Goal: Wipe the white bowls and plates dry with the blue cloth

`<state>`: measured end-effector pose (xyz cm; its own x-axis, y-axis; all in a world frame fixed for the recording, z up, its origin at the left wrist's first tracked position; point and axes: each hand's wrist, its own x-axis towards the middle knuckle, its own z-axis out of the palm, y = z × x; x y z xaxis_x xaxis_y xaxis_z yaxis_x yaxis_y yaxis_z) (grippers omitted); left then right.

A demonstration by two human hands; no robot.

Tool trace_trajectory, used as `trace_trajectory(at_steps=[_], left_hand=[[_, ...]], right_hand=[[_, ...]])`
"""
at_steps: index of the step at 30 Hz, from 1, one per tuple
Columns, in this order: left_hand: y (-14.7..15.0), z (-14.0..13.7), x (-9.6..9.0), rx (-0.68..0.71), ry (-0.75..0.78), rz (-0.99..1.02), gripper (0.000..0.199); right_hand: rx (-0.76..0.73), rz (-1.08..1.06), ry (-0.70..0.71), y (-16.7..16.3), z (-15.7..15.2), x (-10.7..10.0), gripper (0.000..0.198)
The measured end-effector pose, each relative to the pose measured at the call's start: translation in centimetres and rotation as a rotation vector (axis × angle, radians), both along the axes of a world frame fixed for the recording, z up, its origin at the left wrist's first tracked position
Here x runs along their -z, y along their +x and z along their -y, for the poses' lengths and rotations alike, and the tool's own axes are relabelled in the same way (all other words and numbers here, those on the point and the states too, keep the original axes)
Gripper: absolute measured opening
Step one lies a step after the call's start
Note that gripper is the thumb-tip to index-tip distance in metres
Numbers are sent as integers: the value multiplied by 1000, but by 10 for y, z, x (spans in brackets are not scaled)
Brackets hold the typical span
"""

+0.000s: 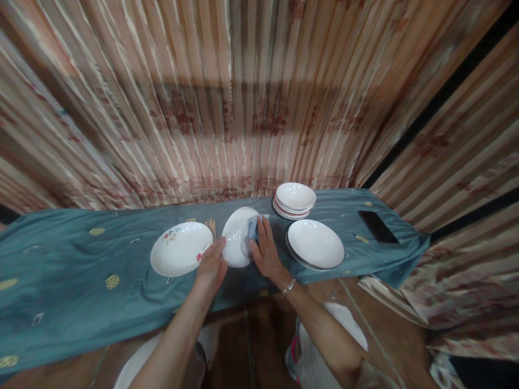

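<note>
A white plate (234,246) is raised and tilted in front of me. My left hand (211,266) grips its left edge, with the thumb lying on the rim. Against the plate's right side my right hand (265,249) presses a blue and white cloth (253,228), its fingers wrapped over it. To the left of the held plate lies an oval white plate (180,251) with red flower prints. Some wooden chopsticks (211,226) show just behind it, partly hidden. On the right stands a stack of oval white plates (316,244), near my right wrist.
Behind the oval plates is a stack of white bowls (295,197). A black phone (377,227) lies toward the right end of the table, which has a teal patterned tablecloth (73,270). A pleated curtain (243,119) hangs close behind the table. Dark poles (430,121) cross at the right.
</note>
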<state>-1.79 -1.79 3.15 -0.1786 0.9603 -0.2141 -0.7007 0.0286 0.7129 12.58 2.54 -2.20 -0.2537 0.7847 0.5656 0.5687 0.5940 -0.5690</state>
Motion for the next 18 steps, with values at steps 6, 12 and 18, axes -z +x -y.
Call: trace_trajectory(at_steps=[6,12,18], left_hand=[[4,-1,9,-53,12,-104,15],[9,0,4,-94,-7,-92,7],[10,1,4,-92,-25,-81,14]], right_hand=[[-82,108,140,-4,10,-33,61],[-76,227,187,-11,15,-47,51],[53,25,102,-4,-11,-39,50]])
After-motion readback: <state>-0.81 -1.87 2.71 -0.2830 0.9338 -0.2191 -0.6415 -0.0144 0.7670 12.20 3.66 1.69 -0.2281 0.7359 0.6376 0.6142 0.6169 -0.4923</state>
